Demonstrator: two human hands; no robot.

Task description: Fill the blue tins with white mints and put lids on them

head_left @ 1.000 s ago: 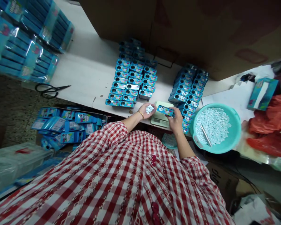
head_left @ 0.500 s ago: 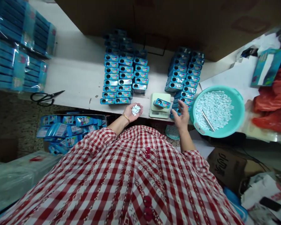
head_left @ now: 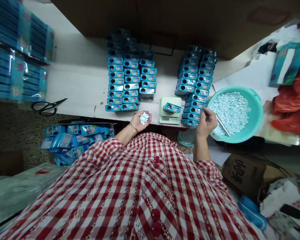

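Note:
My left hand is cupped palm up at the table's front edge, holding a small heap of white candies. To its right, a blue tin with a round opening lies on a pale kitchen scale. My right hand is between the right-hand rows of blue tins and the turquoise basin. Its fingertips are drawn together; whatever may be in them is hidden. The basin holds many pale candies and a metal rod-like handle.
More blue tins stand in rows left of the scale. Scissors lie at the left table edge, near wrapped blue packs. Below is a box of blue packets. A large cardboard box stands at the back.
My right hand has moved right, from beside the scale to the basin's near-left side, and its spread fingers have closed together. My left hand still holds the candies. The view has shifted slightly.

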